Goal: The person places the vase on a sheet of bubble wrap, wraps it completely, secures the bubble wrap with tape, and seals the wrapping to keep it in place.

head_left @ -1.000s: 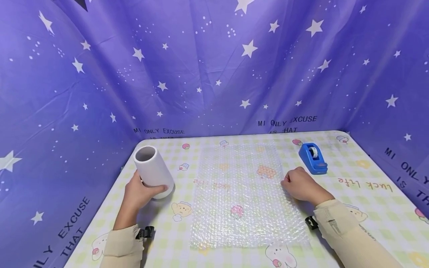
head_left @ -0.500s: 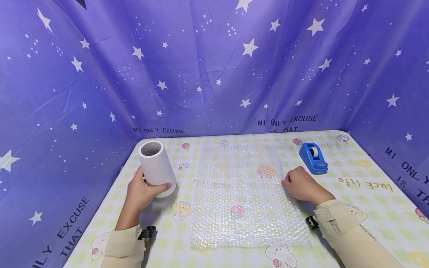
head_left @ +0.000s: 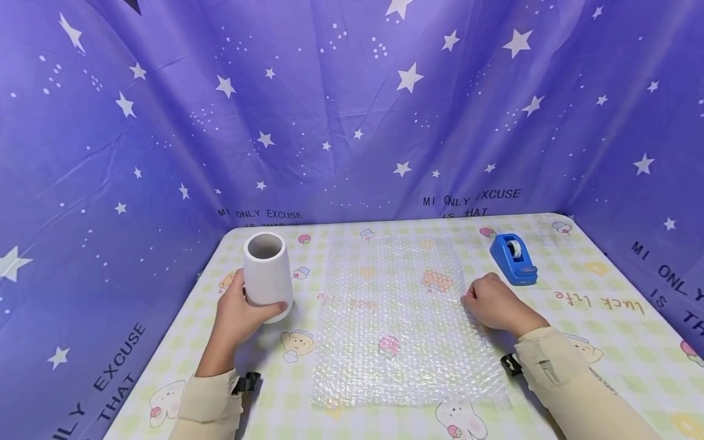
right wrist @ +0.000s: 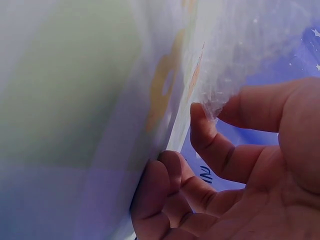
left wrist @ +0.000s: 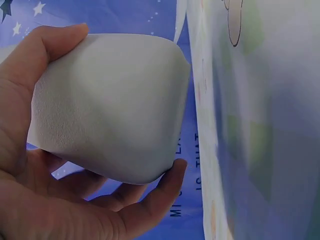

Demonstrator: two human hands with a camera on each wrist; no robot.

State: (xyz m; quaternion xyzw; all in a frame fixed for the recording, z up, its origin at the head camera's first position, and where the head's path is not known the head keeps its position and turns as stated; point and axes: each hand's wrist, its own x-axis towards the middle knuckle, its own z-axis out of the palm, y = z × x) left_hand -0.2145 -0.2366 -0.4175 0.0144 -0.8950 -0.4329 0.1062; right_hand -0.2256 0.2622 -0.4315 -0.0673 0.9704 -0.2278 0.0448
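On the left of the head view, my left hand (head_left: 238,319) grips a white, open-topped vase (head_left: 268,280) around its lower part. Its mouth faces up. The left wrist view has the thumb along one side of the vase (left wrist: 115,105) and the fingers curled beneath the other, with a gap between its base and the table. A clear sheet of bubble wrap (head_left: 379,324) lies flat mid-table. My right hand (head_left: 495,304) pinches its right edge; in the right wrist view, thumb and index finger hold the bubble wrap (right wrist: 225,65), the other fingers curled by the tabletop.
A blue tape dispenser (head_left: 514,260) with a roll of tape stands at the back right, beyond my right hand. The table (head_left: 616,342) wears a green-checked cloth with printed figures. Purple star-patterned curtains (head_left: 341,110) enclose its back and sides.
My left hand has carried the vase a little to the right, toward the bubble wrap, and the vase now stands more upright. The right hand keeps its pinch in the same place.
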